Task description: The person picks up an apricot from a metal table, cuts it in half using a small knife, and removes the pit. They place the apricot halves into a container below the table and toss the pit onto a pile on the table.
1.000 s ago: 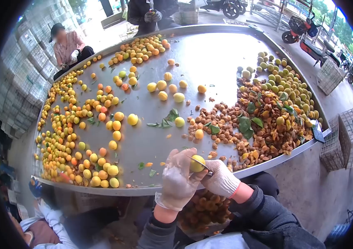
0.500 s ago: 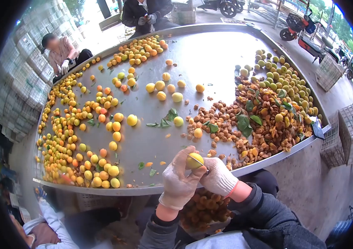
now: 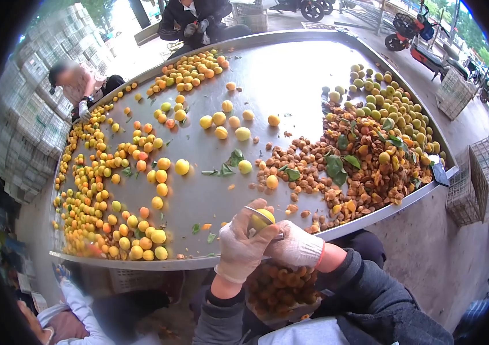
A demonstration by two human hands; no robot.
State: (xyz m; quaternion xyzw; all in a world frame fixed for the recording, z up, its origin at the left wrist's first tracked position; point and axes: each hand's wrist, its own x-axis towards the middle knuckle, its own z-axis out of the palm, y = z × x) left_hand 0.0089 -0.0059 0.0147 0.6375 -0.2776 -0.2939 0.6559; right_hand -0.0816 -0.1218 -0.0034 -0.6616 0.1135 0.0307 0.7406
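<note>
A yellow apricot point(image 3: 267, 216) is gripped in the gloved fingers of my left hand point(image 3: 240, 244), above the table's near edge. My right hand point(image 3: 296, 246), also in a white knitted glove, is closed on a knife point(image 3: 257, 213). The thin blade lies against the apricot, and its handle is mostly hidden in the glove. Under both hands, many brown-orange pieces of fruit point(image 3: 283, 287) sit in a container whose rim is hard to make out. Beyond the hands, brown apricot stones point(image 3: 290, 161) are spread over the metal table point(image 3: 198, 144).
Whole apricots point(image 3: 92, 190) cover the table's left side. At right are a heap of stones and scraps point(image 3: 365, 161) and greener fruit point(image 3: 399, 103). A dark flat object point(image 3: 440, 173) rests on the right rim. Crates point(image 3: 474, 181) stand beyond. Co-workers sit around the table.
My hands have shifted slightly left, and the knife blade has swung round to the apricot's upper left side. The co-worker at far left has lowered a gloved hand toward the fruit.
</note>
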